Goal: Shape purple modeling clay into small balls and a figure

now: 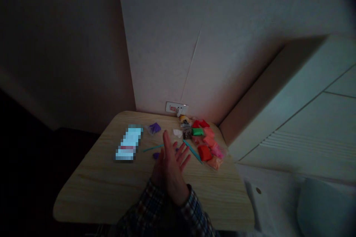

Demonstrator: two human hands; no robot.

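Note:
Above the middle of the table, my left hand (182, 156) and my right hand (172, 173) are crossed with their palms together. Stretched fingers of the left hand spread out to the right, behind the right hand. The right hand is seen edge-on, with its fingers straight and pointing away from me. Whatever may lie between the palms is hidden. Close to the hands is a small purple lump (156, 155), apparently modelling clay. A thin teal stick (152, 148) lies just left of the fingers, and a wider teal tool (192, 151) lies to their right.
Several bags of coloured clay, such as a red pack (204, 153) and a green pack (197, 132), crowd the table's right side. A purple pack (155, 127) and a blurred-out phone-like screen (129, 143) lie left. A wall socket (176, 108) sits behind the wooden table (111, 192).

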